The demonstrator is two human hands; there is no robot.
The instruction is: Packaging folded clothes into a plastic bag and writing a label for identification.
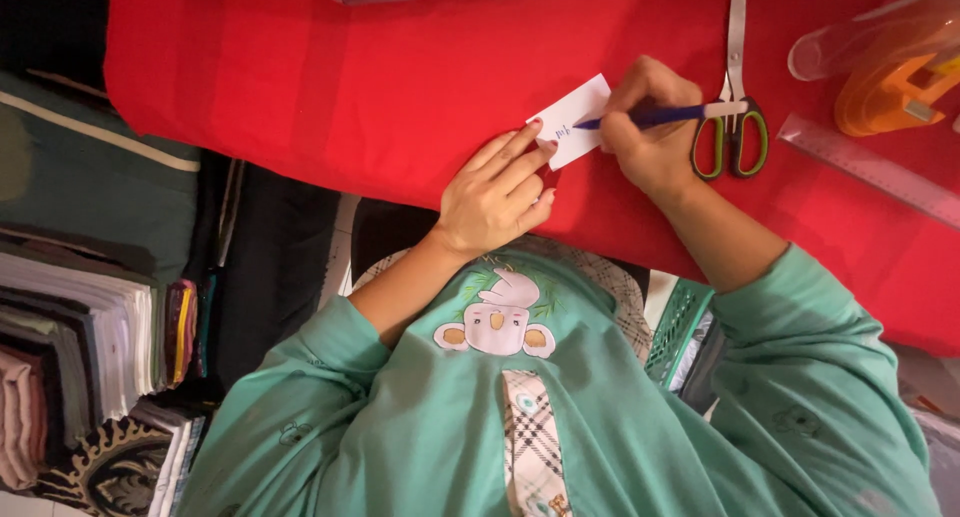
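A small white paper card [575, 117] lies on red fabric [380, 87] spread over the table. My left hand [497, 189] presses flat on the card's near corner, fingers apart, holding it down. My right hand [650, 127] grips a blue pen [665, 115] whose tip touches the card, where small blue marks show. Both arms wear green sleeves.
Green-handled scissors [733, 127] lie just right of my right hand. A clear ruler [865, 167] and an orange tool [890, 87] sit at the far right. Folded fabrics [80, 347] are stacked at the left. A green basket [680, 327] is beside my lap.
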